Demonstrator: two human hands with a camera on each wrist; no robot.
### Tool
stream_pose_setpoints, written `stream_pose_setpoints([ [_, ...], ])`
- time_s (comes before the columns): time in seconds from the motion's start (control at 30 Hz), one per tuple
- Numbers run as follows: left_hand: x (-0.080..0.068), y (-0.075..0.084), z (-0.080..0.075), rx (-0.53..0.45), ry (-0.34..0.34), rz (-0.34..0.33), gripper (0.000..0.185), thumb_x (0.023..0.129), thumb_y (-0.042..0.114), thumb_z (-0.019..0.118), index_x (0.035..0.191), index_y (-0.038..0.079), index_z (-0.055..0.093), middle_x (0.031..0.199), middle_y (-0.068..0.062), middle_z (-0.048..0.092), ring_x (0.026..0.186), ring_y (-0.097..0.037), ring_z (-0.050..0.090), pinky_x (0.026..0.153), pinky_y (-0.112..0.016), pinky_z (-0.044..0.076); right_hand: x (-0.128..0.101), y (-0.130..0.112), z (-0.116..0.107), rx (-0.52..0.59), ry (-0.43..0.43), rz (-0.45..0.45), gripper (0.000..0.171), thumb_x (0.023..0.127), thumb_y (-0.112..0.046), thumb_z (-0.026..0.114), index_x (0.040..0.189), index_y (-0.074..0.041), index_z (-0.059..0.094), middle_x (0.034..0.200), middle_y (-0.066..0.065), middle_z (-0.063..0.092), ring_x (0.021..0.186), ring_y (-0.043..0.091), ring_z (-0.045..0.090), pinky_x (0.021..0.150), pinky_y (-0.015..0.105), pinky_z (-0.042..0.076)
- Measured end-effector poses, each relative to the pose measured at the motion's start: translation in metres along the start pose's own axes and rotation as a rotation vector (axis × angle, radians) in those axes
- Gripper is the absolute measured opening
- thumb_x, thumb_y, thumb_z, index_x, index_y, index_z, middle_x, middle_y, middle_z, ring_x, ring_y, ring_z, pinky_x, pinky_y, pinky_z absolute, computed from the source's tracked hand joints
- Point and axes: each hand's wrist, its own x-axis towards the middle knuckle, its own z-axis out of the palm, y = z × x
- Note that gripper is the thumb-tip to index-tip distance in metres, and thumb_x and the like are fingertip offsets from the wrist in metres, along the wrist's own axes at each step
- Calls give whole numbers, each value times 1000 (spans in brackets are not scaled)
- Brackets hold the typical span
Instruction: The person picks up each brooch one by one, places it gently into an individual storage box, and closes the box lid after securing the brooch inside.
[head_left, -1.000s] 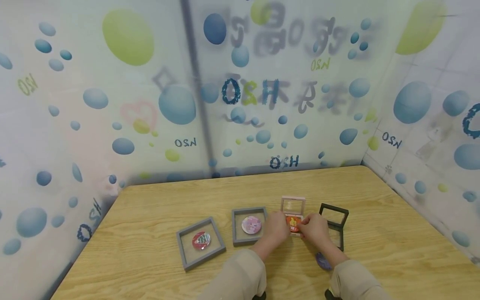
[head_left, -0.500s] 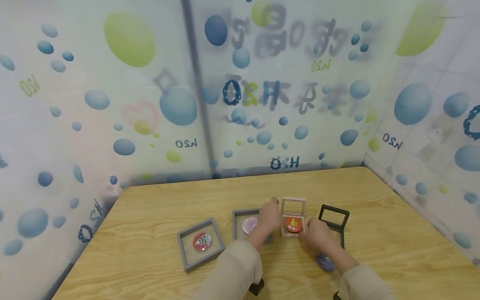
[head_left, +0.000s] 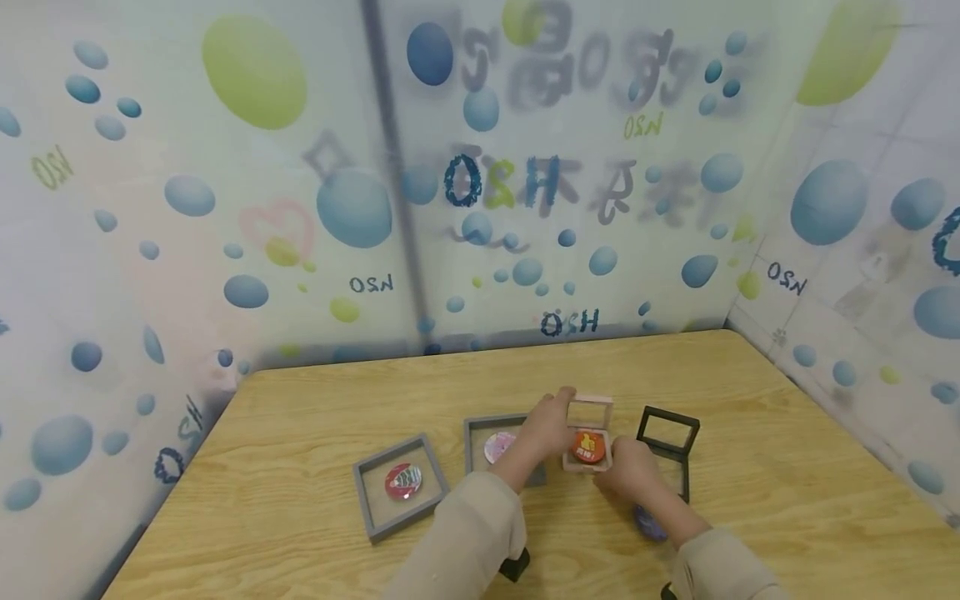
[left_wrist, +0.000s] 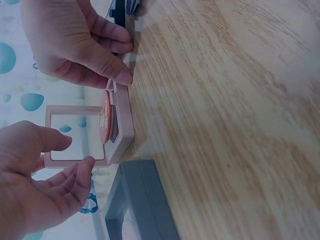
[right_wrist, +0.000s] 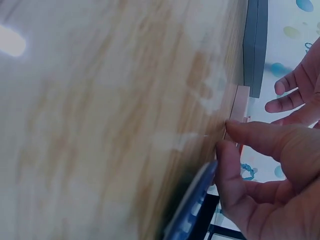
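A small pink display frame point(head_left: 588, 400) stands with its lid raised. In its base lies a round red badge point(head_left: 589, 447) with a yellow thumbs-up. My left hand point(head_left: 546, 429) is at the left edge of the lid; in the left wrist view its thumb and loosely bent fingers point(left_wrist: 82, 172) overlap the lid, spread apart. At the front right corner of the base, my right hand point(head_left: 633, 473) pinches the frame between thumb and forefinger, as the right wrist view shows. Close under that hand lies a blue-purple badge point(right_wrist: 192, 205), partly hidden by the forearm in the head view.
Left of the pink frame is a grey frame point(head_left: 491, 418) with a pink badge point(head_left: 498, 448), partly covered by my left arm. Farther left, another grey frame point(head_left: 362, 500) holds a red-and-green badge point(head_left: 403, 482). A black frame point(head_left: 670, 412) stands open at right. A patterned curtain backs the table point(head_left: 337, 392).
My left hand has moved from the badge, back and left, to the raised lid. My right hand has drawn off the badge to the base's corner. The red badge is now fully visible.
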Motion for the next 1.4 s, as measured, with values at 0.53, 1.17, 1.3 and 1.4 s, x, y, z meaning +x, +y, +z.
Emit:
stream_pose_setpoints([
  [0.53, -4, -10, -9, -166, -109, 96, 29, 79, 9, 67, 104, 2, 54, 80, -4, 55, 67, -12, 48, 55, -21, 41, -3, -1, -2, 21, 41, -2, 19, 62, -2, 69, 57, -5, 51, 51, -1, 45, 46, 12, 40, 42, 24, 33],
  [1.17, -15, -7, 5, 121, -110, 122, 23, 80, 25, 66, 73, 7, 52, 57, 4, 43, 48, -8, 37, 42, -19, 30, -2, 4, 3, 84, 49, 25, 15, 63, -1, 63, 53, -5, 53, 41, -3, 44, 38, 10, 40, 39, 22, 32],
  [1.3, -15, -4, 11, 204, -96, 109, 22, 79, 26, 66, 75, 7, 56, 57, 3, 44, 47, -9, 37, 42, -20, 30, -1, 4, 3, 96, 46, 22, 17, 62, -1, 62, 51, -6, 52, 39, -5, 41, 37, 9, 39, 39, 22, 32],
  [1.4, -15, -2, 15, 228, -87, 69, 26, 80, 30, 66, 86, 6, 58, 62, 1, 48, 50, -10, 40, 44, -21, 33, -1, 4, 3, 101, 44, 32, 16, 63, -1, 63, 52, -6, 52, 40, -4, 42, 37, 9, 39, 39, 21, 32],
])
